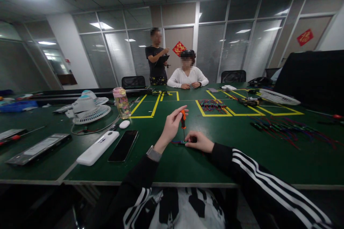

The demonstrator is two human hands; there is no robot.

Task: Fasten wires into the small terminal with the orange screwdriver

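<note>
My left hand (pixel 172 126) is closed around the handle of an orange and black screwdriver (pixel 183 118), held upright. Its thin shaft points straight down, and the tip meets a small green terminal block or circuit board (pixel 184 142) on the green table (pixel 150 173). Thin coloured wires run out from that piece to the left. Beside it, my right hand (pixel 200 141) lies low on the table, with thumb and forefinger pinched at the piece's right edge. The fingers hide part of the piece.
Left of my hands lie a black phone (pixel 123 146), a white power bank (pixel 98 148), a white earbud case (pixel 124 124), a pink-lidded bottle (pixel 122 103) and white fans (pixel 88 109). Bundles of wired boards (pixel 290 130) lie to the right. Across the table, one person (pixel 188 75) sits; another (pixel 157 57) stands.
</note>
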